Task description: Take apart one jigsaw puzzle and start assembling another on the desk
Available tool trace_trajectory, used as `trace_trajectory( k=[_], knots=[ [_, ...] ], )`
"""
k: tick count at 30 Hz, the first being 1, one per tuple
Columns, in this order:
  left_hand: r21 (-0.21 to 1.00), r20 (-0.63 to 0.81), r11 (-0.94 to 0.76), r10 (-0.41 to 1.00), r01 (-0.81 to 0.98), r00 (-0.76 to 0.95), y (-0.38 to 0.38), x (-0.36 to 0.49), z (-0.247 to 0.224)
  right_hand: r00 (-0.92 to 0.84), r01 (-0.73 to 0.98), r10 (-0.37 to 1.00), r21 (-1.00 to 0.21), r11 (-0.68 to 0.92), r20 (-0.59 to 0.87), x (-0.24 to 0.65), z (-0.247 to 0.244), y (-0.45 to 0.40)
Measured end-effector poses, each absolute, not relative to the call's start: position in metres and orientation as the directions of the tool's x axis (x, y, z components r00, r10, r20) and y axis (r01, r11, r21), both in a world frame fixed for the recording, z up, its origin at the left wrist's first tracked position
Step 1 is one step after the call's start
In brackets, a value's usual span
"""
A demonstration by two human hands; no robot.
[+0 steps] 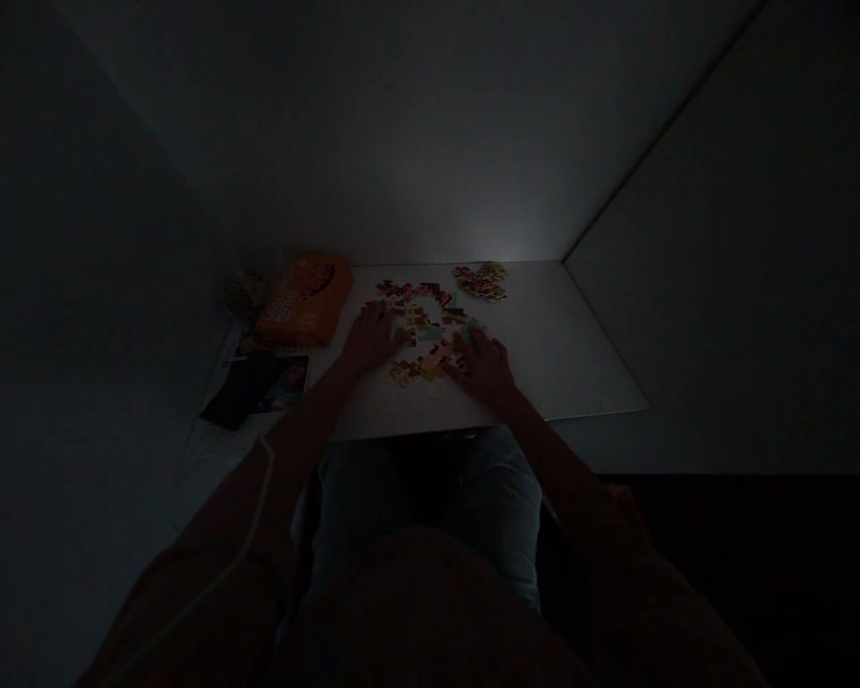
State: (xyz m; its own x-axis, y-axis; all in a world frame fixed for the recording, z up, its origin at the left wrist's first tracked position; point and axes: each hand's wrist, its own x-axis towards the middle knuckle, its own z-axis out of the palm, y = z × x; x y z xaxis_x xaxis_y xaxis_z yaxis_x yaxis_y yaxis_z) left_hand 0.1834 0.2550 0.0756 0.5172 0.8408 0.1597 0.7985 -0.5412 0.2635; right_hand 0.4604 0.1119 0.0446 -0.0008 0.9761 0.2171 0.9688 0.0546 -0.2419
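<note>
Both hands rest over jigsaw puzzle pieces (428, 333) on a white table (566, 354); the light is very dim. My left hand (373, 336) lies at the left side of the pieces with its fingers stretched out. On the right, my right hand (485, 367) has its fingers spread over the edge of the partly joined pieces. Neither hand visibly grips a piece. Some joined pieces form a rough ring shape, with another cluster just below it, between the hands.
A heap of puzzle pieces (482, 281) lies at the back of the table. At the left stands an orange box (307, 298), with a dark object (244, 390) and a printed sheet (292, 384) in front of it. Walls border the table at the back and right.
</note>
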Motion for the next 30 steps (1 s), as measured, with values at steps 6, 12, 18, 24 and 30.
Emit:
trace_trajectory(
  k=[6, 12, 18, 24, 30],
  knots=[
    [0.268, 0.243, -0.481, 0.872, 0.834, 0.425, 0.218, 0.181, 0.08, 0.004, 0.965, 0.979, -0.258, 0.05, 0.203, 0.434, 0.039, 0.13],
    [0.263, 0.173, -0.449, 0.892, 0.854, 0.416, 0.157, 0.159, 0.072, -0.009, 0.95, 0.976, -0.302, 0.076, 0.219, 0.411, 0.04, 0.156],
    [0.269, 0.18, -0.439, 0.897, 0.857, 0.403, 0.18, 0.163, 0.068, 0.005, 0.951, 0.975, -0.303, 0.064, 0.221, 0.408, 0.058, 0.153],
    [0.288, 0.18, -0.433, 0.901, 0.854, 0.396, 0.218, 0.166, 0.084, 0.014, 0.966, 0.99, -0.256, 0.022, 0.139, 0.408, 0.071, 0.15],
    [0.337, 0.159, -0.404, 0.915, 0.85, 0.372, 0.18, 0.157, 0.083, -0.081, 0.943, 0.963, -0.293, 0.157, 0.258, 0.412, 0.055, 0.155]
  ],
)
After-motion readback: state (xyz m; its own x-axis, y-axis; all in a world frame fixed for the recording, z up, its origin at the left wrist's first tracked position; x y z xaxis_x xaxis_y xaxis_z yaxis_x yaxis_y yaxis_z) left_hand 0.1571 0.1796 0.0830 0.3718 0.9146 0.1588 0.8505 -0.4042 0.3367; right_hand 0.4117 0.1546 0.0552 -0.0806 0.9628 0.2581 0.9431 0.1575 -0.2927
